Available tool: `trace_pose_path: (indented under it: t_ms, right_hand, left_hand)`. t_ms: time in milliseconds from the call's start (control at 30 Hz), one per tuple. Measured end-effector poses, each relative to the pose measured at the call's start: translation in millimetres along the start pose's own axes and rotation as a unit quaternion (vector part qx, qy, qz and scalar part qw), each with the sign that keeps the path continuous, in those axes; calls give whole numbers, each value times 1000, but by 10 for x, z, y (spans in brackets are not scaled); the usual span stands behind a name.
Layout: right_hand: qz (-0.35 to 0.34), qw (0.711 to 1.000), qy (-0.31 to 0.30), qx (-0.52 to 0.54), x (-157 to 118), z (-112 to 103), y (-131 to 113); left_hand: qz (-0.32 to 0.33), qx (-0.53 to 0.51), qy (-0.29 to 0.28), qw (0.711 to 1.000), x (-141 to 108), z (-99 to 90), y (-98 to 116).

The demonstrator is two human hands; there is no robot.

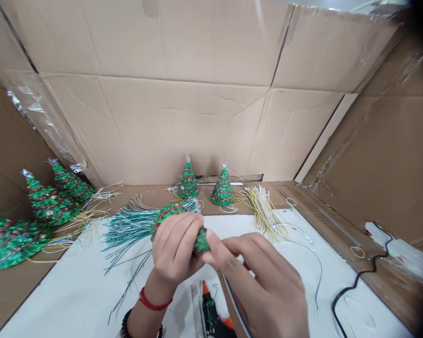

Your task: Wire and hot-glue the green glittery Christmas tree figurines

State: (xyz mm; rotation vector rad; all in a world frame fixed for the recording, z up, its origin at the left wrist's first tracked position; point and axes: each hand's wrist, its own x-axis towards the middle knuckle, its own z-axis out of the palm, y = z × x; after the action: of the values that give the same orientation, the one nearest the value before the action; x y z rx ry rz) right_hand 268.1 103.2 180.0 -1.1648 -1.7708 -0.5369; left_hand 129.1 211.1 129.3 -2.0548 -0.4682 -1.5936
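My left hand [178,241] is wrapped round a miniature Christmas tree [201,241], green and glittery with a red garland, lying tilted on its side. Its narrow end points right, where the thumb and fingertips of my right hand [257,277] pinch it. A pale strand [238,307] runs down beside my right hand; whether the fingers hold it is hidden. Below the hands a black glue gun [211,307] with an orange nozzle lies on the white tabletop [91,291], next to a clear stick. Behind my left hand spreads a bundle of green and white wires [130,225].
Two finished-looking small trees [188,180] stand by the cardboard wall [155,126]. Several larger trees [51,202] lean at the left. A yellow and white wire bundle [262,206] lies at the back right. A black cable [356,281] crosses the right edge.
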Motion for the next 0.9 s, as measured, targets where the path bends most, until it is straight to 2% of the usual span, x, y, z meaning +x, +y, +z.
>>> trace_pose_path:
  t_ms: [100,200,267,333,400,467,600,900]
  right_hand:
    - [0,1000,5,14,24,56,26]
    - [63,992,-19,108,24,89,52]
    - [129,969,-30,209,16,101,62]
    - [181,934,-46,305,15,118,76]
    - [199,901,-73,379,26,145,103]
    - [186,881,-101,423,46,182,140]
    - [178,870,-105,448,69,251,186]
    - [241,829,-95,496,-6,354,131]
  left_hand:
    - [-7,-6,1,1000,-4,12,17]
    - [-12,-14,2,1000,4,6,39]
    - [-31,-24,3,999,30,-4,64]
    - [-57,-41,5,998,69,-12,96]
    - [-79,-63,5,995,108,-16,125]
    - [-90,-78,3,993,132,-13,141]
    - [-94,-84,6,992,129,-2,130]
    - [-71,-73,-13,995,152,-6,136]
